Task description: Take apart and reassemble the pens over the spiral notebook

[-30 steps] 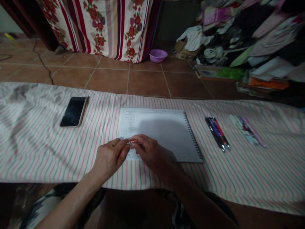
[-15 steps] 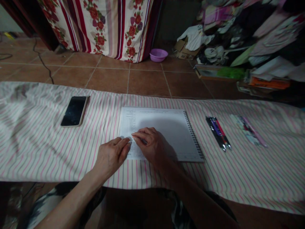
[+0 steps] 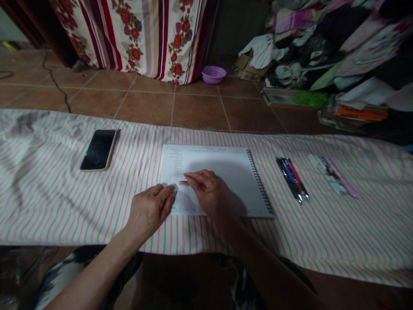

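Note:
A spiral notebook [image 3: 232, 181] lies open on the striped cloth, its coil on the right and a printed column down the left of the page. My left hand [image 3: 153, 204] rests at the page's left edge, fingers pressed together; whatever is between the tips is too small to name. Over the middle of the page, my right hand [image 3: 208, 189] has thumb and fingers drawn into a pinch. A small reddish strip [image 3: 182, 183] shows on the page right at its fingertips. Whether the pinch holds this strip or something else is unclear.
A phone [image 3: 99, 150] lies to the left on the striped cloth [image 3: 135, 150]. To the right are several pens [image 3: 293, 178] and a second group of pens [image 3: 334, 176]. Beyond the cloth's far edge, a purple basin [image 3: 213, 75] stands on the tiled floor near piled clothes [image 3: 303, 38].
My right hand has shifted slightly right, away from my left fingertips, and the reddish strip now shows between them. The left hand stays almost where it was. The view has moved a little.

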